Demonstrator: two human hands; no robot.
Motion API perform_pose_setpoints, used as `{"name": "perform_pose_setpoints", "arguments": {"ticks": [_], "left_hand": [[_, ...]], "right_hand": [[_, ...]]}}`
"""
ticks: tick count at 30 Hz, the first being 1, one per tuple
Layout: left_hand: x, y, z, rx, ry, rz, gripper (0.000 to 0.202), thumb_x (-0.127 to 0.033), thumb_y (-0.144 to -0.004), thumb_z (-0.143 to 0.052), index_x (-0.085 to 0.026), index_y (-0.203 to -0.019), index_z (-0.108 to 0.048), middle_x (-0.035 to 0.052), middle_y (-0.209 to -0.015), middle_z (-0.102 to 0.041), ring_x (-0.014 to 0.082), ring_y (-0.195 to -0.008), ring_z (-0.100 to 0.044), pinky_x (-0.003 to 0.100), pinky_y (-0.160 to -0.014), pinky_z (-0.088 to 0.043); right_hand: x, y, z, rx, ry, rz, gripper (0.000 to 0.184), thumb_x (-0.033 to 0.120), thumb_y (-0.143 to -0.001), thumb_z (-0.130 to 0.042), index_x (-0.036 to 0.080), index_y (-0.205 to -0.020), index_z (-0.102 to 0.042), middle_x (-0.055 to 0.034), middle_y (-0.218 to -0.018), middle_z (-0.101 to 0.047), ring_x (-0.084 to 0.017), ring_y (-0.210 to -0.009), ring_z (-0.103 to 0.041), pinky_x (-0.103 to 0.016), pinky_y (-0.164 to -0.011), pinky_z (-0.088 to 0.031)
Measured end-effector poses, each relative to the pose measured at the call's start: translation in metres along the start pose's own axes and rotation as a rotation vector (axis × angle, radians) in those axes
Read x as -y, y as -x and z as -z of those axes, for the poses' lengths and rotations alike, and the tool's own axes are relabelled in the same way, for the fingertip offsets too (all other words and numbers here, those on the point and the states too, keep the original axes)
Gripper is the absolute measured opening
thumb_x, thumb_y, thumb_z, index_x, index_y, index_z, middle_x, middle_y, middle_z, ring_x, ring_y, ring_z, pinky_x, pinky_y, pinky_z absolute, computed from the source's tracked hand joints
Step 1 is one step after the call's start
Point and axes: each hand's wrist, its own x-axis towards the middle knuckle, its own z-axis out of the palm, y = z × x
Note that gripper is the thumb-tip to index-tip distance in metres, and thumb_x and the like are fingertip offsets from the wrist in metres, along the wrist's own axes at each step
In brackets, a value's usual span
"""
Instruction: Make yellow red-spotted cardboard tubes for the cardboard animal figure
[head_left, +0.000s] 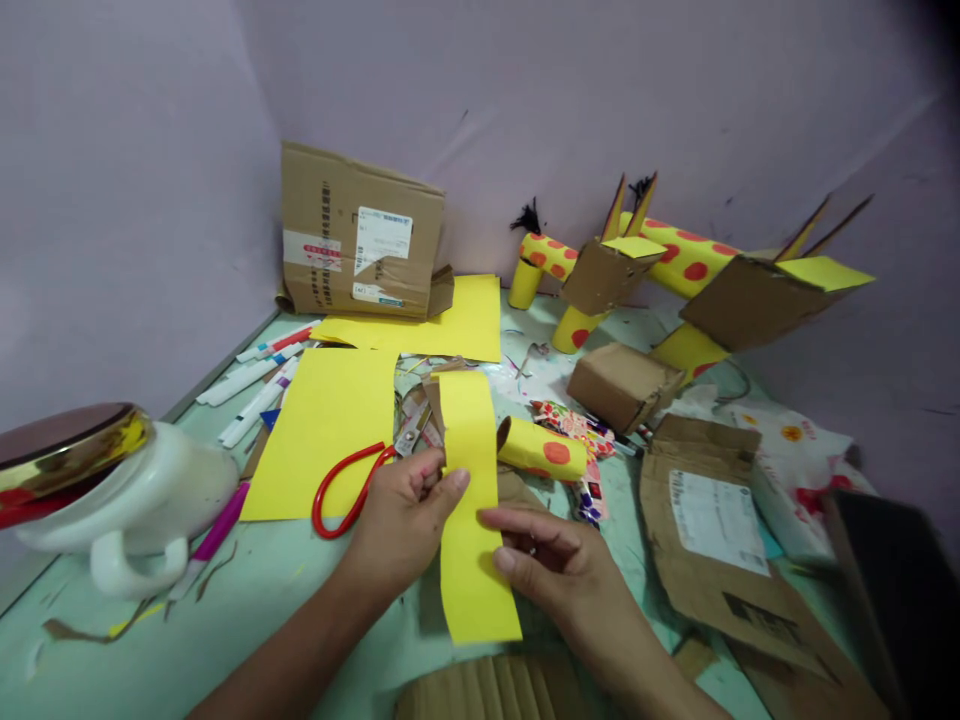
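A long yellow paper strip (pixel 469 440) hangs in front of me, slightly curved at its lower end. My left hand (pixel 409 510) pinches its left edge, with the thumb lying on the front face. On the opposite edge, the index finger and thumb of my right hand (pixel 559 570) touch the strip with a gap between them; its other fingers are partly hidden. Red-handled scissors (pixel 346 490) lie left of my left hand, partly over a yellow sheet (pixel 315 430). Behind the strip, to the right, is a yellow paper tube with orange spots (pixel 551 450).
A cardboard box (pixel 360 240) stands at the back, beside spotted tube-and-cardboard animals (pixel 611 270). Several markers (pixel 259 375) and a white lidded mug (pixel 157 490) are at left. Cardboard pieces (pixel 697 530) lie at right; corrugated cardboard (pixel 487 690) sits at the near edge.
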Motion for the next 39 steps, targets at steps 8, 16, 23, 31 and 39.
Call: {"name": "perform_pose_setpoints", "arguments": {"ticks": [8,16,23,31,39], "left_hand": [[0.01,0.003,0.05,-0.12,-0.975,-0.032,0.038,-0.023,-0.081,-0.041,-0.015,-0.115,-0.055,0.0126,-0.105,-0.062,0.0286,-0.098,-0.057,0.04,-0.084,-0.043],[0.022,0.013,0.052,0.101,-1.119,0.023,0.059,-0.009,-0.074,-0.038,-0.018,-0.132,-0.041,0.0131,-0.125,-0.051,0.0284,-0.112,-0.048,0.041,-0.088,-0.043],[0.035,0.012,0.052,-0.017,-1.047,-0.081,0.056,-0.021,-0.073,-0.046,-0.016,-0.128,-0.046,0.0127,-0.122,-0.054,0.0309,-0.111,-0.049,0.046,-0.091,-0.042],[0.014,0.013,0.029,-0.1,0.122,0.207,0.042,-0.045,-0.07,-0.062,-0.017,-0.101,-0.061,0.0072,-0.086,-0.069,0.0216,-0.072,-0.064,0.033,-0.067,-0.051],[0.019,0.01,0.01,0.033,0.545,0.375,0.021,-0.031,-0.061,-0.074,-0.013,-0.069,-0.065,0.0004,-0.053,-0.062,0.0117,-0.046,-0.053,0.024,-0.05,-0.044]], "right_hand": [[-0.008,-0.021,0.004,-0.16,0.038,0.16,0.04,0.014,-0.061,-0.071,0.025,-0.099,-0.073,-0.0072,-0.114,-0.064,-0.021,-0.085,-0.06,-0.036,-0.076,-0.05],[0.001,-0.053,0.009,-0.233,0.08,0.24,0.048,0.012,-0.062,-0.067,0.023,-0.109,-0.068,-0.0077,-0.125,-0.058,-0.014,-0.072,-0.06,-0.033,-0.075,-0.051],[-0.001,-0.049,0.0,-0.304,0.047,0.227,0.048,0.013,-0.058,-0.066,0.02,-0.105,-0.07,-0.0108,-0.127,-0.056,-0.012,-0.065,-0.059,-0.032,-0.07,-0.052],[0.015,-0.019,-0.01,0.064,0.064,0.176,0.037,0.012,-0.062,-0.067,0.023,-0.097,-0.074,-0.0088,-0.105,-0.068,-0.015,-0.067,-0.062,-0.025,-0.057,-0.05],[-0.005,0.008,0.006,0.215,0.287,0.228,0.032,0.018,-0.083,-0.053,0.027,-0.111,-0.066,-0.0085,-0.116,-0.065,-0.024,-0.106,-0.06,-0.038,-0.089,-0.048]]}}
